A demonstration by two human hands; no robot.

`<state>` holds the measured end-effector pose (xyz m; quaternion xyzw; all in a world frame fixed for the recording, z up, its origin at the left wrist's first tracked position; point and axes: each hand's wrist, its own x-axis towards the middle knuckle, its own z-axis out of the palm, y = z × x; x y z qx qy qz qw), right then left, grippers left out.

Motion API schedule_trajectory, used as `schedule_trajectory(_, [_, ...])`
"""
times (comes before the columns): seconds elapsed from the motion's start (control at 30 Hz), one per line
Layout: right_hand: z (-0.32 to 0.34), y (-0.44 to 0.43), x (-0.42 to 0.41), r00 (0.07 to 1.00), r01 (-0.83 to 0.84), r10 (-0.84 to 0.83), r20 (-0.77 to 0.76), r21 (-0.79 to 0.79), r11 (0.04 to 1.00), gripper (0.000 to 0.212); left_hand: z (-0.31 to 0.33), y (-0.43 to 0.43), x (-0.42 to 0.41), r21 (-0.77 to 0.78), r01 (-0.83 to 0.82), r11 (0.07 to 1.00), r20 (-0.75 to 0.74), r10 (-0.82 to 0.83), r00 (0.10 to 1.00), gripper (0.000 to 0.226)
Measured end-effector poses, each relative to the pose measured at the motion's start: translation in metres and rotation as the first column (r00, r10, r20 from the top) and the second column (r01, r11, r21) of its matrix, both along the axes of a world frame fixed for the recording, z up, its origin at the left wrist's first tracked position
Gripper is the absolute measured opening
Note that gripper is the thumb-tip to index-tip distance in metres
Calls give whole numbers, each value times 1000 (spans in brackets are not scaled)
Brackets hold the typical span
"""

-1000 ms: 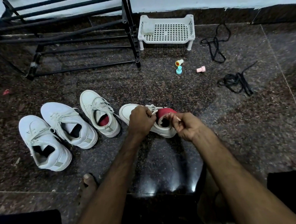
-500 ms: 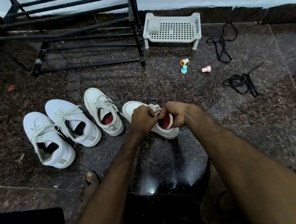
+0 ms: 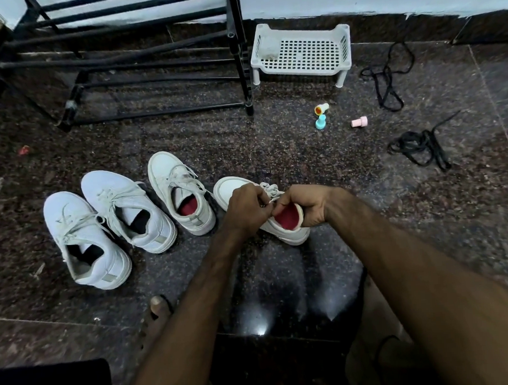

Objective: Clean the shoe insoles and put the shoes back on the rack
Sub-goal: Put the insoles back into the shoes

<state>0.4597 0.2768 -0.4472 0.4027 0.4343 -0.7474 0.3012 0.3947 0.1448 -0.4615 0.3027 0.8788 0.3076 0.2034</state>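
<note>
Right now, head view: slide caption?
The left hand and right hand grip the rightmost white shoe; three more shoes to its left, black rack behind.

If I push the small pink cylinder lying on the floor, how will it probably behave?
The pink cylinder lies on its side on the polished floor, so it would probably roll, perhaps curving, since one end looks wider. It looks like plastic, so likely light and stiff.
</note>
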Motion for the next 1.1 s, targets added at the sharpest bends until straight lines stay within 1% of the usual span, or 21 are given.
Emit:
schedule_trajectory(0.07, [-1, -4, 1, 997, 81, -82, -12, -44, 996, 28, -1, -1, 0, 11, 8, 1000, 1, -8, 1000, 13])
schedule_trajectory(0.13, [0, -9, 4, 983, 177, -182, -36, -115, 978, 33, 0, -2, -1, 22, 18, 1000, 3, -18, 1000, 17])
schedule_trajectory(0.2, [-1, -13, 7, 955, 269, -288, -74, -204, 941, 42, 1, -1, -1, 25, 41, 999, 22, -42, 999, 18])
schedule_trajectory(0.27, [-1, -15, 10, 925, 343, -371, -85, -239, 908, 45, 5, 3, -2, 4, 73, 997, 23, -73, 997, 15])
schedule_trajectory(0.37, [-4, -18, 9, 904, 386, -419, -86, -256, 886, 37, 5, 4, -3, -3, 91, 996, 14, -91, 996, 13])
schedule_trajectory(0.43, [-7, -22, 3, 914, 366, -392, -104, -208, 907, 29, 3, 2, -4, -7, 83, 997, 4, -83, 997, 11])
schedule_trajectory(0.5, [-6, -27, 0, 906, 385, -407, -113, -175, 906, 26, 2, 1, -4, -18, 74, 997, -4, -74, 997, 13])
schedule_trajectory(0.57, [-7, -31, 1, 870, 448, -479, -117, -221, 866, 25, 4, 2, -5, -15, 68, 998, -15, -68, 998, 16])
schedule_trajectory(0.63, [-8, -31, 8, 810, 521, -574, -118, -306, 797, 30, 8, 3, -6, -19, 86, 996, -12, -86, 996, 16])
schedule_trajectory(0.67, [-8, -28, 11, 796, 533, -593, -120, -327, 781, 32, 11, 5, -5, -23, 102, 995, -14, -102, 995, 16])
schedule_trajectory(0.73, [-10, -25, 8, 797, 537, -595, -103, -329, 777, 38, 14, 7, -3, -30, 116, 993, -5, -116, 993, 14])
schedule_trajectory(0.8, [-11, -29, 4, 830, 504, -548, -100, -283, 816, 40, 14, 6, -1, -33, 105, 994, -12, -106, 994, 15])
schedule_trajectory(0.9, [-14, -38, -1, 845, 481, -520, -123, -247, 841, 27, 12, -1, -1, -36, 95, 995, -19, -96, 995, 15])
schedule_trajectory(0.97, [-15, -34, 2, 858, 471, -502, -109, -223, 853, 26, 13, -2, -1, -22, 88, 996, -19, -88, 996, 15])
schedule_trajectory(1.1, [-15, -25, 8, 862, 465, -502, -66, -292, 836, 16, 15, 4, 4, -3, 107, 994, -16, -107, 994, 15])
